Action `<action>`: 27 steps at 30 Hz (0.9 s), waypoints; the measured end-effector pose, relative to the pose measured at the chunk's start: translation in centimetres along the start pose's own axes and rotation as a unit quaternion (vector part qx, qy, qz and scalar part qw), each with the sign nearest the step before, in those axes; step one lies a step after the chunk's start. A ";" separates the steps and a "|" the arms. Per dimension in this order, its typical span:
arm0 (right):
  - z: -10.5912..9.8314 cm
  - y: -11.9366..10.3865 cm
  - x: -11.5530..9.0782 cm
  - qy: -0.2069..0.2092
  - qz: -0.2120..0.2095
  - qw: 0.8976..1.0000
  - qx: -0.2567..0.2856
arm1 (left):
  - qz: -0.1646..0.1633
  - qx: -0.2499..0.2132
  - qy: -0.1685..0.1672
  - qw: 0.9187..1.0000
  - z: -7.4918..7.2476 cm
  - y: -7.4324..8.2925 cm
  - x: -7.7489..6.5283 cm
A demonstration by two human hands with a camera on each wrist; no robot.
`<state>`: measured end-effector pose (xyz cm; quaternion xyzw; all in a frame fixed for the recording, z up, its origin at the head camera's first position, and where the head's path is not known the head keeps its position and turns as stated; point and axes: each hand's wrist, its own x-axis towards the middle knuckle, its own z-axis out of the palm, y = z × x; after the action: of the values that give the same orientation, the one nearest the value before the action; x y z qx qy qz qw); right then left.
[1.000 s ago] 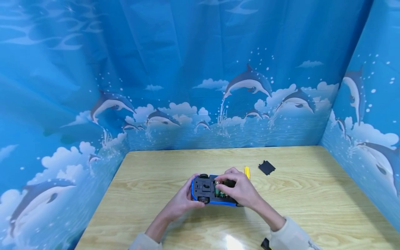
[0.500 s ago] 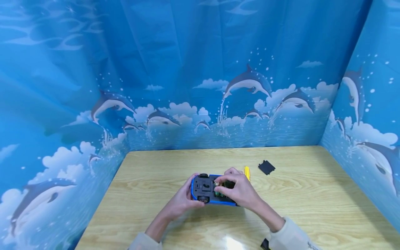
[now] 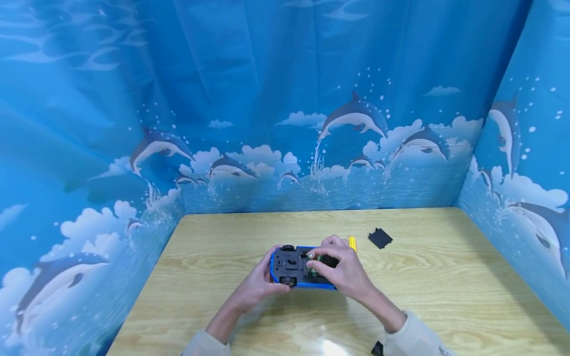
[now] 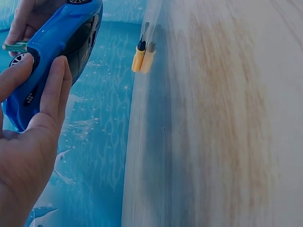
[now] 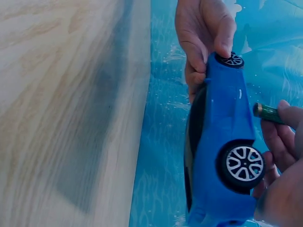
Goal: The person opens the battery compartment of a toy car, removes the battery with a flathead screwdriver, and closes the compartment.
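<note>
A blue toy car [image 3: 291, 264] is held upside down above the table, its black underside facing up. My left hand [image 3: 256, 286] grips its left end, with the thumb by a wheel [image 5: 230, 60]. Over the battery compartment in the car's underside, my right hand [image 3: 345, 269] pinches a green battery [image 5: 268, 113] between thumb and fingers. In the right wrist view the battery sticks out clear of the car's underside. Green shows inside the compartment below the fingers, partly hidden by the right hand.
A yellow-handled screwdriver [image 4: 138, 56] lies on the wooden table [image 3: 213, 242] beyond the right hand. Right of it is a square black cover [image 3: 380, 238]. A small black object [image 3: 377, 348] sits by the right sleeve. Blue dolphin-print curtains [image 3: 249, 99] surround the table.
The right hand has lifted the battery, which lay along the compartment, so that its end now points up. The car has shifted slightly left in the left hand's grip.
</note>
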<state>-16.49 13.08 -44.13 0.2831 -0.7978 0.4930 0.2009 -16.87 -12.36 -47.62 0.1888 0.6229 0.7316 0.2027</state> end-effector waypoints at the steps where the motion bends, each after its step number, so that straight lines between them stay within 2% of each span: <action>1: -0.1 0.0 0.1 0.008 0.003 1.000 0.011 | 0.000 0.002 0.001 1.000 0.0 0.0 0.0; 3: -0.4 -0.1 0.2 0.025 0.015 0.999 0.029 | -0.003 0.006 0.006 1.000 -0.1 -0.1 -0.1; 7: -1.7 -0.1 0.3 0.067 0.077 0.993 0.063 | -0.010 0.012 0.020 1.000 -0.1 -0.2 -0.2; 14: -5.3 0.5 0.4 0.116 0.213 0.964 0.111 | -0.016 0.018 0.035 0.999 -0.5 0.2 -0.6; 18: -7.4 1.4 -0.1 0.131 0.255 0.953 0.101 | -0.019 0.014 0.045 0.999 -1.0 0.4 -0.7; 23: -9.8 2.9 -1.1 0.128 0.309 0.941 0.054 | -0.015 0.003 0.051 0.999 -1.5 0.5 -0.9; 27: -11.0 4.0 -1.9 0.125 0.350 0.927 0.045 | -0.010 -0.007 0.047 0.999 -1.8 0.6 -0.9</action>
<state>-17.24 24.86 -43.21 -0.0689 -0.7917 0.5987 0.1005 -17.09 -14.42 -47.35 0.1465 0.6288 0.7418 0.1816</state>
